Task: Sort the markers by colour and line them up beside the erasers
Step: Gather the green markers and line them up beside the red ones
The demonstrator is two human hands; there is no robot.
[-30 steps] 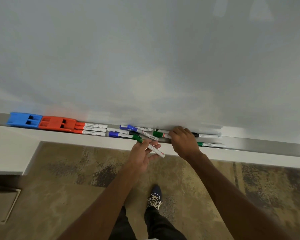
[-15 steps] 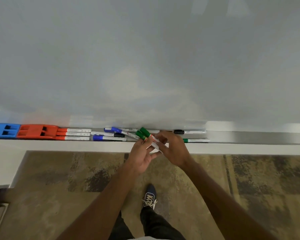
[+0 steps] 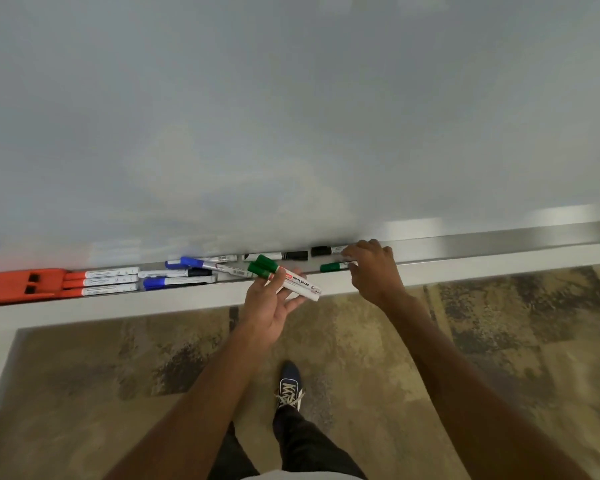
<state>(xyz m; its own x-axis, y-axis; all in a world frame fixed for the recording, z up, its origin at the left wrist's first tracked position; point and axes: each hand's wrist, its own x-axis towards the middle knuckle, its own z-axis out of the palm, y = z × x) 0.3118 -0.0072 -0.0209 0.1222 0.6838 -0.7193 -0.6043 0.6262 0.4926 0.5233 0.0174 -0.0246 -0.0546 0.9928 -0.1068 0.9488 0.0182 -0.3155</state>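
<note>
My left hand [image 3: 269, 306] holds two green-capped markers [image 3: 284, 277] side by side, just in front of the whiteboard tray [image 3: 465, 249]. My right hand [image 3: 373, 270] reaches into the tray, its fingers pinching the barrel of a third green marker [image 3: 333, 266] that lies there. A red eraser [image 3: 18, 284] sits at the far left of the tray, with three red markers [image 3: 108, 281] lined up beside it. Blue markers [image 3: 177, 281] and black markers [image 3: 293, 255] lie loose between them and my hands.
The whiteboard [image 3: 291, 116] fills the upper view. A white ledge [image 3: 153, 301] runs below the tray. Patterned carpet [image 3: 499, 323] and my shoe [image 3: 290, 386] are below.
My right hand left the two green markers in my left hand and moved right to the green marker in the tray. The view shifted right, taking the blue eraser out of sight.
</note>
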